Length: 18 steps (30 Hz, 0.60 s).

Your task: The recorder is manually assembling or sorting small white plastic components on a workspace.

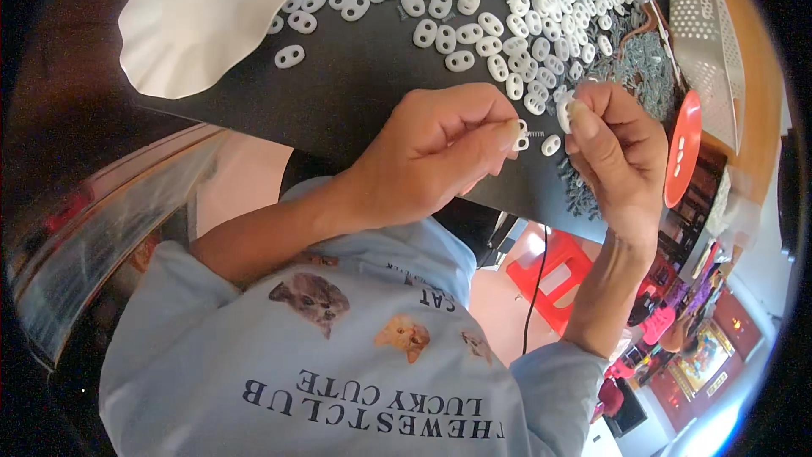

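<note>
Dark tabletop (355, 89) strewn with white two-holed pieces (289, 56); red stool (548, 258) below; left hand (436, 148), right hand (622, 148) each pinch one.

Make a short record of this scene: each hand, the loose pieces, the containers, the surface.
Left hand: pinching a white two-holed piece
Right hand: pinching another white piece
Loose pieces: many white two-holed ovals, scattered and piled; heap of small gray pieces
Containers: white wavy-rimmed dish, upper left; orange-red plate at right, bearing small white pieces
Surface: dark tabletop

Dark tabletop (355, 72) under scattered white two-holed pieces (459, 61)
</note>
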Each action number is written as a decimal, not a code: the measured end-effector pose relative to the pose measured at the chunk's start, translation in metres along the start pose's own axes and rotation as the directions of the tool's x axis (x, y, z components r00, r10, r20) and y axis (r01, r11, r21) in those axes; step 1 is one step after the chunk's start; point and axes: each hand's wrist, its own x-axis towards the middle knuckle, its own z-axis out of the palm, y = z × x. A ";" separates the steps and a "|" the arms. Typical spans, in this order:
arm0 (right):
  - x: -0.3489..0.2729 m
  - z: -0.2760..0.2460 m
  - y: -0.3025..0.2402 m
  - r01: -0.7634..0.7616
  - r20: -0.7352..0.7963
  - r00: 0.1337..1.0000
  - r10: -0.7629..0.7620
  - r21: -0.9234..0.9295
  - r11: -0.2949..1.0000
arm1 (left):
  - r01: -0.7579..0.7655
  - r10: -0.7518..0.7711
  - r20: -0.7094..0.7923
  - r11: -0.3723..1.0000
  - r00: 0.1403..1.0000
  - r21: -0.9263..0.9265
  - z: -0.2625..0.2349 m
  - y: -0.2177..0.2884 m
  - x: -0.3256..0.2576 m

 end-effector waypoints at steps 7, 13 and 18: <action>-0.014 0.009 0.006 0.019 -0.012 1.000 -0.020 -0.007 1.000 | 0.025 -0.025 0.002 1.000 1.000 -0.013 -0.001 0.001 -0.003; -0.019 0.017 0.007 0.030 -0.066 0.997 -0.029 0.004 1.000 | -0.006 0.006 0.004 0.999 1.000 -0.044 0.000 -0.002 -0.005; -0.017 0.023 0.005 0.031 -0.069 0.997 -0.030 0.007 0.999 | 0.016 -0.016 0.002 1.000 1.000 -0.019 -0.001 0.001 -0.005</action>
